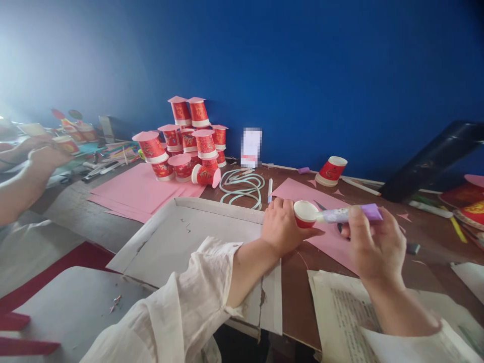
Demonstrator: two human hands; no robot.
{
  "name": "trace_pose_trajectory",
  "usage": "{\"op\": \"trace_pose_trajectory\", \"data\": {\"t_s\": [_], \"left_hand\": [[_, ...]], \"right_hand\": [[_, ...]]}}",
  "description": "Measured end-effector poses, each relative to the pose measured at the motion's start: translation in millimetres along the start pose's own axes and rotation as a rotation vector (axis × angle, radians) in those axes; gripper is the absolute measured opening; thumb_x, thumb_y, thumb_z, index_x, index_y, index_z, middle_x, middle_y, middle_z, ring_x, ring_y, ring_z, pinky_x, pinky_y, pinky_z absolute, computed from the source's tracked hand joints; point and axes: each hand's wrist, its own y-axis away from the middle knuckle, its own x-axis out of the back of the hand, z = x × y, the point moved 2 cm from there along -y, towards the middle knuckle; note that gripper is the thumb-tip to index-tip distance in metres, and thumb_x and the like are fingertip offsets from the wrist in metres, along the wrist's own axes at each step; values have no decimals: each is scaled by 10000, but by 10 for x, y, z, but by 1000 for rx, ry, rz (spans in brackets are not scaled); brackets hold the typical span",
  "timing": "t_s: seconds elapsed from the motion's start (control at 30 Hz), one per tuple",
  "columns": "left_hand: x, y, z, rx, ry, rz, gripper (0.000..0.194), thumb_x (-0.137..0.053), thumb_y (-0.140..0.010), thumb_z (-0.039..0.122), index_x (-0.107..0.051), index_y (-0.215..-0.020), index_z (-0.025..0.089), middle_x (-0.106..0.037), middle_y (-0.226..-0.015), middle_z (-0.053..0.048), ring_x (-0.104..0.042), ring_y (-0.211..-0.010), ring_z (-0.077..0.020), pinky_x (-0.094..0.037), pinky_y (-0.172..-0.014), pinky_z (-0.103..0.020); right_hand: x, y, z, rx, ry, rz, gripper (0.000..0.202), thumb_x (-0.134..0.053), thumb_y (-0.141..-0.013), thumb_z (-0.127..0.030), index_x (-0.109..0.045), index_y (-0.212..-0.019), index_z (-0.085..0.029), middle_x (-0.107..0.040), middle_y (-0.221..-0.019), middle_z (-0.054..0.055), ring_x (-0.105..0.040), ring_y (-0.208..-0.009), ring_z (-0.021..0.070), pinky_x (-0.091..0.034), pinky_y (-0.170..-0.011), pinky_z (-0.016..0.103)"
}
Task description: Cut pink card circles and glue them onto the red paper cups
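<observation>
My left hand [282, 224] is wrapped round a red paper cup [303, 222], its white round end facing up. In my right hand [378, 247] is a purple and white glue stick [336, 216], held almost level. The tip of the stick meets the edge of the cup's white end. Beneath both hands lies a pink paper sheet [291, 190]. A dark pointed blade [319, 205], perhaps of scissors, shows beside the cup, partly hidden by the glue stick.
Red cups topped with pink paper [206, 143] stand stacked at the back. A coiled pale cable [242, 186], a purple cap [303, 170] and another red cup [330, 171] lie behind my hands. A cardboard tray [219, 217] sits left; another person's arm [22, 176] reaches in.
</observation>
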Motion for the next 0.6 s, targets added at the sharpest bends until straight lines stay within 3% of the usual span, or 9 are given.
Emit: {"op": "trace_pose_trajectory", "data": {"t_s": [0.3,0.47,0.6], "left_hand": [[-30,7,1,-35,-25,70,701,-701,-563,723,-439,-950,200,-546,-990,-86,-550,-968,-264,-460,-871,-412],[-16,16,7,9,10,59,733,-761,-517,678,-432,-963,198,-540,-999,-86,-543,-993,-271,-455,-883,-418],[45,29,44,69,94,-8,831,-778,-474,678,-433,-1053,193,-541,-1078,-111,-531,-1069,-301,-431,-943,-466]], "right_hand": [[-4,38,-109,169,86,25,321,-534,-813,-551,-517,-782,-232,-575,-655,26,-552,-618,210,-384,-582,326],[36,-23,-72,33,99,30,306,-544,-788,-535,-492,-717,-242,-579,-618,29,-545,-600,224,-381,-581,344],[60,-75,20,-135,27,49,355,-483,-844,-548,-550,-694,-233,-598,-583,35,-580,-618,247,-417,-621,384]]}}
